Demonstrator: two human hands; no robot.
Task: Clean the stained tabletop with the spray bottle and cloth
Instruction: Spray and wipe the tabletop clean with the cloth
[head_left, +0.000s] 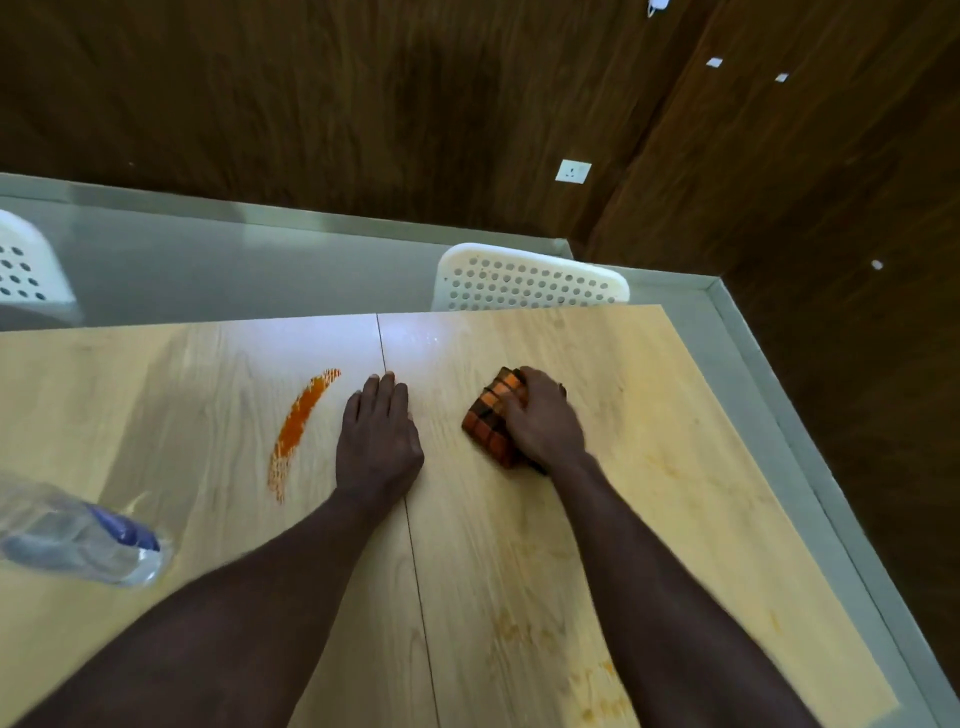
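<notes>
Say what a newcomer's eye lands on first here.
The orange stain curving across the pale wooden tabletop, just left of its seam, stands out most. Next come the hands: the left hand lies flat beside the seam, while the right hand grips a folded orange checked cloth on the right half. A blurred clear spray bottle with a blue part is at the left edge.

No readable text, labels, brands or numbers anywhere in the head view. Spray bottle (78, 540) at the bench's left edge is motion-blurred; its blue part shows no legible print. White wall socket (573, 171) has no markings that can be made out.
</notes>
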